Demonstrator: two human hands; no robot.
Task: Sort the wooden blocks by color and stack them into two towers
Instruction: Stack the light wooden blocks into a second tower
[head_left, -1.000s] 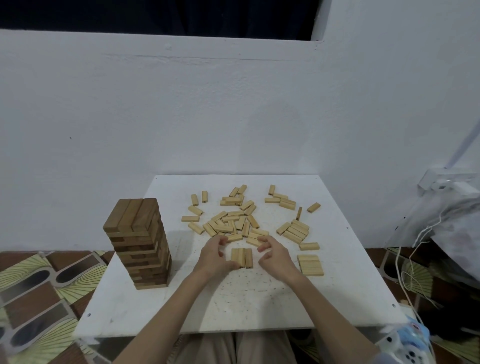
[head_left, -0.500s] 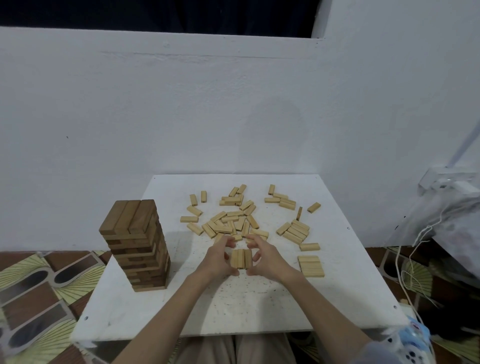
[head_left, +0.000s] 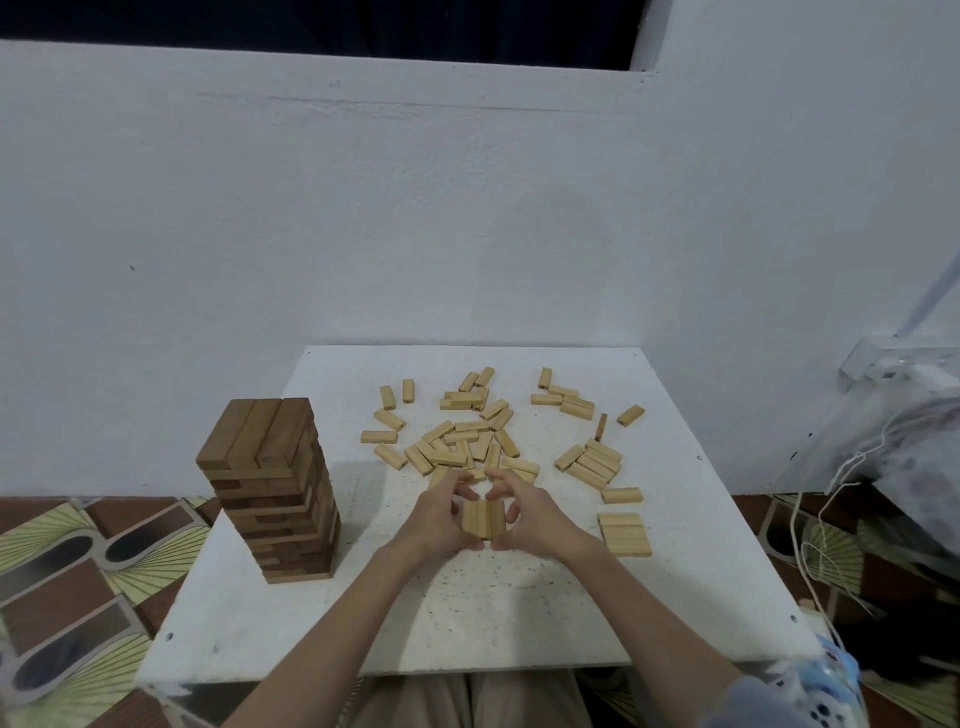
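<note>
Hands closed in, block row lengthwise away

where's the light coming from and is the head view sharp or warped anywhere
Head view: the dark tower throws a soft shadow rightward across the table, so the light seems to come from the left; no glare. Centre is fairly sharp: the row of three light blocks between the hands reads clearly. Wide-angle bend shows in the wall ledge; the bottom right corner is blurred.

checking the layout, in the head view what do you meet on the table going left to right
dark block tower → left hand → row of three light blocks → right hand → flat set of light blocks
</note>
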